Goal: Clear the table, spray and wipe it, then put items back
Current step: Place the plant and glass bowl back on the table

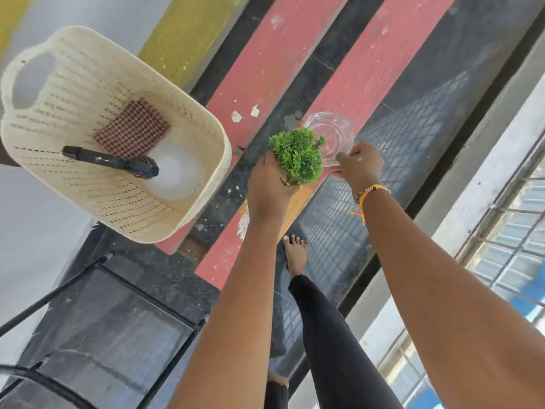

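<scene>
From the head camera, looking steeply down, both bare arms are seen stretched forward over a slatted table of pink-painted wooden planks with dark gaps between them.

A small artificial plant with dense bright green leaves is gripped by the left hand, whose fingers are curled round its base from below; the pot itself is mostly hidden by the hand. A clear round glass dish is pinched at its near rim by the right hand, thumb and fingers closed on the edge. The dish lies just beside the plant, over a pink plank; whether it rests on the plank or is lifted cannot be told. An orange thread and a beaded bracelet are worn on the right wrist.

To the left, a cream perforated plastic basket with a cut-out handle is seen at the table's edge. Inside it lie a folded red-and-white checked cloth and a white spray bottle with a black trigger head, the cloth touching the bottle.

Below, a black metal-framed chair stands on the dark speckled floor, and a bare foot and a black-clad leg are visible. A barred window runs along the right.
</scene>
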Demonstrator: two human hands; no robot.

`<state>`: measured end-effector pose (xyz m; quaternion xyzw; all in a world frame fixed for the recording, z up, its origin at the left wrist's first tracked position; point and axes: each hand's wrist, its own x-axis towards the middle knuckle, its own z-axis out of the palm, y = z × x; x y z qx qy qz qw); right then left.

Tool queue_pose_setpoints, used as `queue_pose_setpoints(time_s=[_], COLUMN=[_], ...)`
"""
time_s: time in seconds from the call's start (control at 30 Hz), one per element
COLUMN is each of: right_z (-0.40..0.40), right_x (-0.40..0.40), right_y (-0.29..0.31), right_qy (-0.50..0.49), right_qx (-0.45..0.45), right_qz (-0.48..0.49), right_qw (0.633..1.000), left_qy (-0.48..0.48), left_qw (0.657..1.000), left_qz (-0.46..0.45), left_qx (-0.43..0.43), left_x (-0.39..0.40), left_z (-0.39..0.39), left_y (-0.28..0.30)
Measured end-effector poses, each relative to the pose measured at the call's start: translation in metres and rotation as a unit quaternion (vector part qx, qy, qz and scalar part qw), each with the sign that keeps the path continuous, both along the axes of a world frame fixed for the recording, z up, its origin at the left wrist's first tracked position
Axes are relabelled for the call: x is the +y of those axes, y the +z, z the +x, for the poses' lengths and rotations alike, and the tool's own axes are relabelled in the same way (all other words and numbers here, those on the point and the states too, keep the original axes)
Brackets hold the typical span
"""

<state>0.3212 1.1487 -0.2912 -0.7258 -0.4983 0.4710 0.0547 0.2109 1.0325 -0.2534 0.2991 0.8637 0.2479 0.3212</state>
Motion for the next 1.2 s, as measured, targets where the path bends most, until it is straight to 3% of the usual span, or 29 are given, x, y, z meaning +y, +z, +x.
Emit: queue_pose_setpoints(time_s=[0.2,0.43,0.63,0.77,1.03,1.2], right_z=[0.015,0.029,0.017,-0.009,-0.076,-0.138], right_x=[-0.050,-0.176,-0.305,-0.388,-0.499,-0.537], right_y=[0.046,0.121,0.206,0.255,0.302,0.310], right_qy=[0.068,0.193,0.291,0.367,0.513,0.562], right_qx=[-0.019,-0.012,0.070,0.137,0.177,0.175], right_qz=[0.035,0.069,0.192,0.249,0.260,0.254], right_qw=[0.997,0.979,0.935,0.886,0.799,0.768], left_qy=[0.074,0.194,0.259,0.307,0.411,0.461], left_qw=[0.996,0.975,0.949,0.930,0.886,0.866], left_qz=[0.034,0.106,0.174,0.192,0.196,0.170], left_qx=[-0.024,-0.009,0.033,0.062,0.080,0.097], left_x=[-0.063,-0.189,-0.335,-0.439,-0.592,-0.651], left_z=[0.012,0.037,0.047,0.039,-0.008,-0.038], left_y=[0.033,0.134,0.228,0.267,0.289,0.288])
